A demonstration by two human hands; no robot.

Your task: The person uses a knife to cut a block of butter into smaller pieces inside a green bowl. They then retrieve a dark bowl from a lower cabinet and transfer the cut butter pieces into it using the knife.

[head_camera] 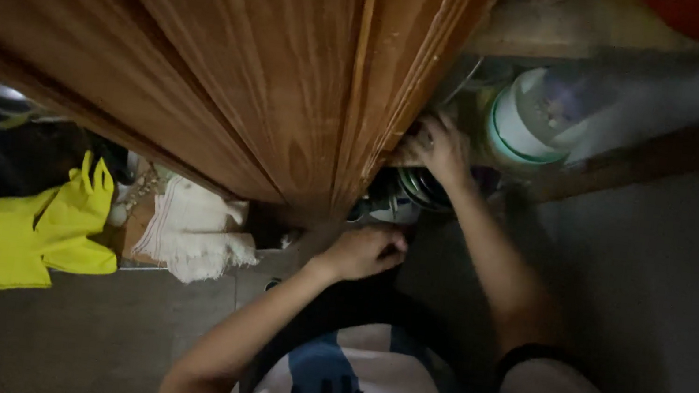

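Observation:
I look down past an open brown wooden cabinet door [233, 58]. My right hand [437, 149] reaches into the dark cabinet and rests against the door's inner edge, beside a white jar-like appliance with a green band [530, 112]. Whether its fingers hold anything is hidden. My left hand [365, 250] is curled into a loose fist near the bottom edge of the door, above dim round metal items [407, 196] on the cabinet floor. No object shows in the left hand.
Yellow rubber gloves [52, 227] and a white cloth [194, 235] lie at the left by the floor tiles. A dark bag [13, 151] sits behind them. A wooden shelf edge [639, 156] runs at the right. My white and blue shirt [353, 384] fills the bottom.

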